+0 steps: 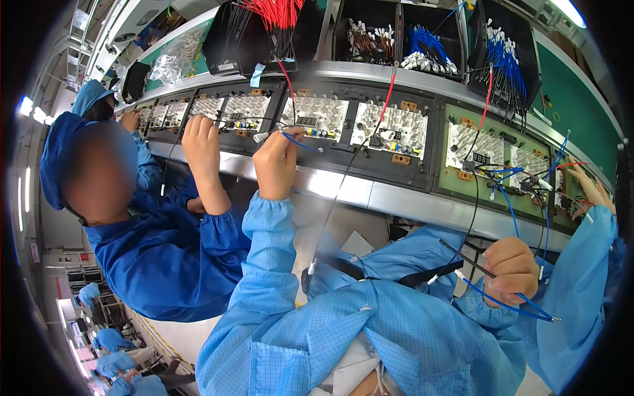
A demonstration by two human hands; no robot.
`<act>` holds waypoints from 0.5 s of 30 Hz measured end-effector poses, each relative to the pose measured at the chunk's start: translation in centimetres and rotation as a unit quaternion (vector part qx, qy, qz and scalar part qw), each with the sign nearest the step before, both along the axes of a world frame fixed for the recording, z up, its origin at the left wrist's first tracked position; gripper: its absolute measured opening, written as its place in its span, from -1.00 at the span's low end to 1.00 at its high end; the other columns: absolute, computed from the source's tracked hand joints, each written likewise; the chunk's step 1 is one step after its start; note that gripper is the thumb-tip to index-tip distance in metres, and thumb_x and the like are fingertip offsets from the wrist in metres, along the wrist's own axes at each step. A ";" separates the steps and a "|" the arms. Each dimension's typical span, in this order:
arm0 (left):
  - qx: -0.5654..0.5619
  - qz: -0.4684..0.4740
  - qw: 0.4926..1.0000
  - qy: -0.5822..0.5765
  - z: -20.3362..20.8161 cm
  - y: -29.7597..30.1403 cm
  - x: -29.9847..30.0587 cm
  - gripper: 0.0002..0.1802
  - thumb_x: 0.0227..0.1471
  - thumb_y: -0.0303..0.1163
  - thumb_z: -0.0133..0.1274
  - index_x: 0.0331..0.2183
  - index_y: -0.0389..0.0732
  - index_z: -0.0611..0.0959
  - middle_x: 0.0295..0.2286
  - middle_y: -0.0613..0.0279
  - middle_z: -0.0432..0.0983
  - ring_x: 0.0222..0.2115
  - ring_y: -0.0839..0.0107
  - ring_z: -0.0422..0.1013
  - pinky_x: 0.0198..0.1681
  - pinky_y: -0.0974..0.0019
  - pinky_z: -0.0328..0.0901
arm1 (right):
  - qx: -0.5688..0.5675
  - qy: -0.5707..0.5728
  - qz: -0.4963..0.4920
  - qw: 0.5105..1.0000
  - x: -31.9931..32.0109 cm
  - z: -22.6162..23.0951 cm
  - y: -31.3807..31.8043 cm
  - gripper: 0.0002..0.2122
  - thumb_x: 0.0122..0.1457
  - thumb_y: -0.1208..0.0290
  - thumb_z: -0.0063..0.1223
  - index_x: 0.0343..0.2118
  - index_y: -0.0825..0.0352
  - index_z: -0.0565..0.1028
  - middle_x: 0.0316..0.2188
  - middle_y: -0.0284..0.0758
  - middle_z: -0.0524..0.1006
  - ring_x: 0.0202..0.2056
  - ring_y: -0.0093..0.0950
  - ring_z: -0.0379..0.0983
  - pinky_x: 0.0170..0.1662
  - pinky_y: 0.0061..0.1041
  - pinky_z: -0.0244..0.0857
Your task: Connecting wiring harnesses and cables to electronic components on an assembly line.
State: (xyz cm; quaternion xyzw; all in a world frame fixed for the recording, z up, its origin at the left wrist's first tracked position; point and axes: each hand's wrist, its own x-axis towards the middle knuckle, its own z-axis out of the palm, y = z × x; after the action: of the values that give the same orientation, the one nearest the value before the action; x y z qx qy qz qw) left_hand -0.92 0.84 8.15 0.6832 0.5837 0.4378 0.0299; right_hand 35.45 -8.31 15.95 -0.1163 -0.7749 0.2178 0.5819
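My left hand (276,164) is raised to the dark board panel (343,142) on the line. It pinches a blue wire (296,140) with a white plug end (261,137), right beside a white ribbed module (316,113). My right hand (512,267) is low near my lap, closed in a fist around a bundle of blue and black wires (508,305) that trail off to the right. Both of my sleeves are light blue.
A co-worker in darker blue sits close on my left, one hand (201,142) on the same panel. Another person's hand (590,188) works a green board (482,155) at right. Bins of red wires (277,16) and blue wires (505,56) hang above the metal rail (396,198).
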 end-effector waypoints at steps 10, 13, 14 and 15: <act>0.011 0.040 0.999 -0.003 -0.9 0.5 0.2 -0.86 -0.07 -0.61 0.07 -0.38 -0.22 0.63 -0.50 0.12 0.53 -0.55 0.28 0.49 -0.51 0.37 0.33 | 0.009 -0.007 0.009 1.000 -0.1 -1.0 0.1 -0.73 0.23 0.27 -0.07 -0.47 0.36 0.50 -0.63 -0.35 0.40 -0.58 -0.45 0.39 -0.51 -0.49 0.38; 0.007 0.030 0.999 -0.013 -1.3 0.7 0.2 -0.84 -0.06 -0.63 0.06 -0.36 -0.22 0.62 -0.51 0.14 0.54 -0.58 0.33 0.49 -0.52 0.38 0.32 | -0.005 0.000 0.018 1.000 -0.3 -1.3 -0.3 -0.83 0.12 0.38 -0.01 -0.55 0.33 0.42 -0.66 -0.30 0.40 -0.62 -0.40 0.36 -0.53 -0.40 0.33; 0.004 0.030 0.999 -0.014 -1.4 1.0 0.1 -0.84 -0.06 -0.63 0.06 -0.36 -0.22 0.62 -0.51 0.14 0.54 -0.58 0.33 0.49 -0.52 0.38 0.32 | -0.008 0.000 0.018 1.000 -0.4 -1.4 -0.1 -0.83 0.12 0.38 -0.01 -0.55 0.33 0.42 -0.66 -0.30 0.40 -0.62 -0.40 0.36 -0.53 -0.40 0.33; 0.004 0.030 1.000 -0.010 -1.5 1.3 -0.1 -0.84 -0.06 -0.63 0.05 -0.36 -0.22 0.62 -0.51 0.15 0.54 -0.58 0.36 0.49 -0.53 0.39 0.32 | -0.008 0.005 0.017 1.000 -0.6 -1.4 0.0 -0.82 0.13 0.37 -0.02 -0.54 0.33 0.42 -0.66 -0.30 0.39 -0.62 -0.40 0.36 -0.53 -0.40 0.34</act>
State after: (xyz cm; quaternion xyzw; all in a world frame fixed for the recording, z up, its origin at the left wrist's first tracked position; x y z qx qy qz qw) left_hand -1.04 2.14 6.69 0.6614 0.6018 0.4471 0.0199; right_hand 34.90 -8.29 14.54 -0.1066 -0.7720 0.2346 0.5810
